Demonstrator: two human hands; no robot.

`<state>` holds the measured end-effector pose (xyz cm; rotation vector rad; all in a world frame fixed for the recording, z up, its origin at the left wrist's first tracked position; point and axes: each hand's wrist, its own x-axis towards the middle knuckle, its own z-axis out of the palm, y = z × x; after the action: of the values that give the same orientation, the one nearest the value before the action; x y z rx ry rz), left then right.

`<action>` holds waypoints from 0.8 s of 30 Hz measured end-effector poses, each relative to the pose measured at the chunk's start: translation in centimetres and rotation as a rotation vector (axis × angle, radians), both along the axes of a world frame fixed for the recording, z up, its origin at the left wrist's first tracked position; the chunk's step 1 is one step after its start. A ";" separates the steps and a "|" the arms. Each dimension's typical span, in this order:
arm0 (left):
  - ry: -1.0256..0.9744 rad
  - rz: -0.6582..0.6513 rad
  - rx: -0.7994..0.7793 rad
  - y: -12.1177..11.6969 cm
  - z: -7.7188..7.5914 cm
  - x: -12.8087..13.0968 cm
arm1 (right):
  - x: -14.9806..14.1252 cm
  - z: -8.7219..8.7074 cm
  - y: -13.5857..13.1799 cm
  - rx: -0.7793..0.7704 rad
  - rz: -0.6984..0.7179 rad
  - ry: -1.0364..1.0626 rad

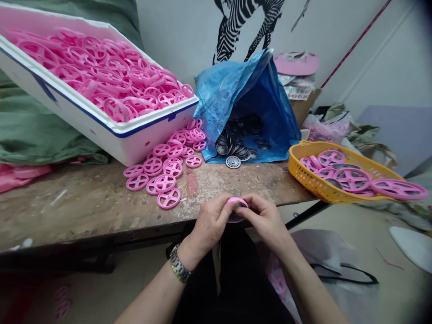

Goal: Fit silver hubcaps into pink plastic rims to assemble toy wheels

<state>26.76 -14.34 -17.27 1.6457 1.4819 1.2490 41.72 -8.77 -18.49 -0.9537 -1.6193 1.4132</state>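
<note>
Between my two hands, just off the table's front edge, is a pink plastic wheel (237,200) with a dark disc inside its rim. My left hand (212,218) grips its left side, thumb on the disc. From the right, my right hand (265,220) pinches the same wheel, its thumb pressing near the middle. Fingers cover much of the wheel. Loose pink spoked wheels (168,198) lie in a heap on the table to the left. Grey and black discs (233,162) spill from the mouth of a blue bag (286,117) straight ahead.
A tilted white foam box (148,130) full of pink wheels rests at the back left of the worn wooden table (91,202). On the right, a yellow basket (303,177) holds pink wheels and overhangs the edge. A clear plastic bag (324,247) lies below.
</note>
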 end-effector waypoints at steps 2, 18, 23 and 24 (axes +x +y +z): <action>-0.084 -0.031 -0.071 0.1 0.2 -0.1 | -0.1 -0.1 0.4 -0.058 -0.004 0.053; -0.225 -0.119 -0.168 0.2 0.3 -0.1 | 0.5 -0.2 -0.3 0.004 -0.107 0.132; -0.216 -0.145 -0.168 0.4 0.4 0.1 | 0.1 -0.8 -0.4 -0.039 -0.126 0.200; -0.212 -0.157 -0.176 0.6 0.3 0.1 | 0.0 -1.0 -0.3 -0.070 -0.132 0.227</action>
<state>26.84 -13.77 -16.97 1.4369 1.2694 1.1340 41.76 -9.05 -19.47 -0.8878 -1.3247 1.4383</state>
